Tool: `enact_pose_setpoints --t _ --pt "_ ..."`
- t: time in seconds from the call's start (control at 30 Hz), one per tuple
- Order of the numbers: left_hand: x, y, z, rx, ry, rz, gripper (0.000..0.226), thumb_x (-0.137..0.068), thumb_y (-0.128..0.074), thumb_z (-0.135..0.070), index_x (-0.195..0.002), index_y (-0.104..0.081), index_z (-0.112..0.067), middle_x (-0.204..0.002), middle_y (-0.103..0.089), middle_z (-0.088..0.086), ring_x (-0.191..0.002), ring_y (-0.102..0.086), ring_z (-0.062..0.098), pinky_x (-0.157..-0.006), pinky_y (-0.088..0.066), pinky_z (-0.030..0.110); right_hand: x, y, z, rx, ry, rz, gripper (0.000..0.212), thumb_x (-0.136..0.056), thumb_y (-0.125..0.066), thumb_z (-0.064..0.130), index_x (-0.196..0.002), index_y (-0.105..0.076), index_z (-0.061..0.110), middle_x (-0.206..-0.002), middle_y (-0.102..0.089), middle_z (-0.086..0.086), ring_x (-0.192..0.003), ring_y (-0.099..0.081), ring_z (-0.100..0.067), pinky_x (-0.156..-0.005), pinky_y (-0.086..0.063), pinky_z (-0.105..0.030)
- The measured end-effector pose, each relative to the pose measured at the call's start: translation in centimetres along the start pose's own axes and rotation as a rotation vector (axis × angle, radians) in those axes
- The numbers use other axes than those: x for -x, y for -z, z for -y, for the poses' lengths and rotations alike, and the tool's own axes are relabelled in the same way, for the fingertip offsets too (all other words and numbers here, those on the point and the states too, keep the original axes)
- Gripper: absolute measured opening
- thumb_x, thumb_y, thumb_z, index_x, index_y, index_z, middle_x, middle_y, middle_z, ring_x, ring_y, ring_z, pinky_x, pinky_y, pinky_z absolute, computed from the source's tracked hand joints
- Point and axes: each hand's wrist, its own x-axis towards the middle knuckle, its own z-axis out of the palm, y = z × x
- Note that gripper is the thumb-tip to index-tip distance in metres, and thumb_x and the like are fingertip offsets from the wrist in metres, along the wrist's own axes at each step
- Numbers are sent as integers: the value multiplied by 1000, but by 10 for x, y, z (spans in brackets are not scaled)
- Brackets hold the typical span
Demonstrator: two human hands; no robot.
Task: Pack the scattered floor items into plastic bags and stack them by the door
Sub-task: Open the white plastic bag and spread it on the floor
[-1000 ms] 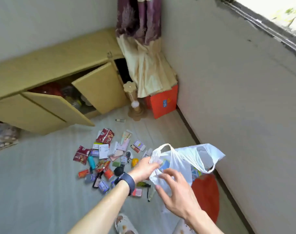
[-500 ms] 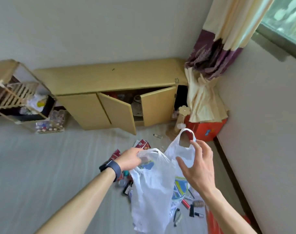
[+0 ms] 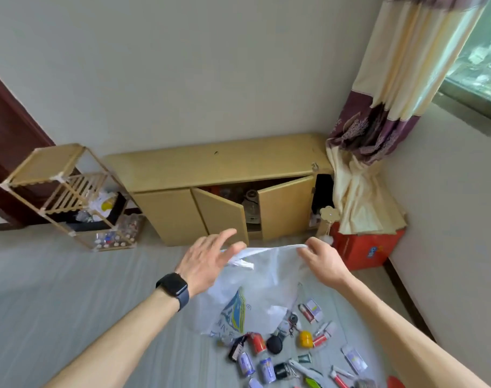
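A thin white plastic bag with a blue and green logo hangs in front of me, stretched flat between both hands. My right hand pinches its top right edge. My left hand, with a black watch on the wrist, has its fingers spread and touches the bag's top left handle with the thumb and fingertips. Below the bag, several small items lie scattered on the grey floor: small cans, a dark bottle, a yellow round thing, tubes, small boxes and packets. The bag hides part of the pile.
A low yellow cabinet with two doors ajar stands against the far wall. A wooden rack leans at the left beside a dark red door. A red box sits under the curtain at the right corner.
My view has lifted and pulled back. Both hands rose and spread the bag's top edge out wide; my right hand moved from the handle loop to the top right edge.
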Motion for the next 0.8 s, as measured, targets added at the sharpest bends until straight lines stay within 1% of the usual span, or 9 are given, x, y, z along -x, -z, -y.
enact_pose_setpoints --t 0.1,0.17,0.23,0.4,0.5,0.57,0.63,0.7,0.8 --pt "10 -2 1 -263 -288 12 82 -54 -57 8 -123 -55 -36 -143 -45 6 -108 -60 26 -89 -51 41 -3 -9 3 -410 -131 39 22 -91 -54 25 -73 -52 13 -76 -55 -5 -72 -54 -18 -65 -50 -33" --pt "15 -4 -1 -313 -301 69 71 -53 -66 3 -113 -60 -33 -144 -46 5 -114 -59 26 -96 -44 43 -4 -18 8 -647 -221 62 18 -92 -54 22 -79 -58 11 -85 -60 -9 -80 -61 -22 -66 -56 -34" --pt "22 -12 1 -274 -194 131 74 -48 -75 -1 -114 -59 -30 -146 -46 5 -116 -57 26 -98 -36 43 -3 -32 15 -714 -265 47 14 -91 -60 22 -85 -58 9 -90 -63 -11 -83 -65 -25 -61 -55 -31" --pt "45 -36 38 -203 8 139 105 -47 -80 -10 -140 -39 -36 -144 -47 4 -116 -55 24 -93 -46 43 -7 -78 40 -656 -254 37 45 -76 -80 38 -98 -58 6 -95 -70 -12 -86 -72 -24 -60 -57 -30" --pt "58 -56 70 -243 86 218 98 -67 -68 -10 -148 -21 -38 -157 -28 5 -131 -42 27 -105 -36 48 -9 -111 57 -576 -235 52 53 -74 -84 37 -99 -54 2 -90 -68 -14 -76 -70 -21 -60 -57 -31" --pt "65 -73 96 -249 160 332 75 -79 -56 -12 -147 -32 -34 -159 -18 3 -138 -31 25 -112 -24 48 -14 -140 64 -438 -232 39 45 -75 -82 28 -96 -49 5 -84 -64 -9 -71 -66 -23 -61 -56 -38" --pt "69 -93 129 -210 217 397 51 -80 -53 -19 -130 -55 -29 -149 -32 2 -130 -37 23 -105 -28 44 -22 -173 72 -294 -214 21 29 -82 -71 23 -93 -47 14 -82 -65 -6 -75 -66 -26 -68 -54 -46" --pt "77 -118 161 -76 293 480 37 -83 -50 -28 -117 -64 -29 -140 -41 -3 -125 -41 20 -100 -32 40 -28 -208 81 -278 -165 38 12 -93 -57 21 -101 -48 24 -81 -68 -2 -72 -66 -20 -66 -54 -41" --pt "95 -160 199 321 493 622 36 -87 -39 -46 -95 -73 -36 -134 -45 -11 -125 -44 15 -100 -32 36 -39 -261 88 -338 -79 65 39 -96 -41 4 -113 -49 39 -100 -67 4 -73 -67 -19 -59 -52 -34"
